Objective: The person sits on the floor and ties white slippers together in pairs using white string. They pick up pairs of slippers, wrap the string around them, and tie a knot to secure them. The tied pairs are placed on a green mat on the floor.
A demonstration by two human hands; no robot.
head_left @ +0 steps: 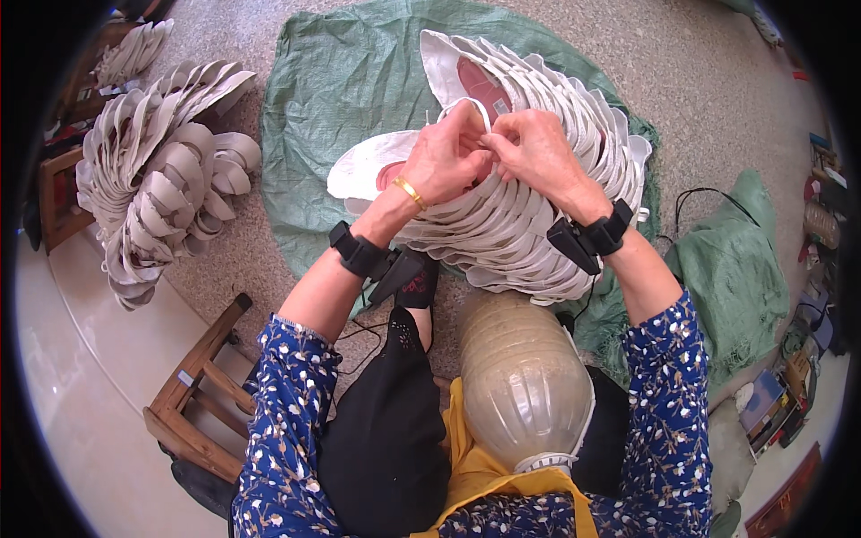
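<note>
A long nested stack of white shoe uppers (pixel 502 238) with reddish linings lies in front of me, curved into two rows. Above its middle, my left hand (pixel 444 160) pinches a thin white cord (pixel 486 113) that loops up between my hands. My right hand (pixel 536 154) is closed at the same cord, thumb and forefinger pressed together. The two hands almost touch at the fingertips, which partly cover the cord. Beneath the stack spreads a green woven sheet (pixel 314 117).
Between my knees stands a large clear plastic jug (pixel 525 386). Grey-white shoe uppers (pixel 170 179) are heaped on the left, beyond a wooden stool (pixel 202 394). A green woven sack (pixel 731 278) slumps on the right, with assorted items along the far right edge.
</note>
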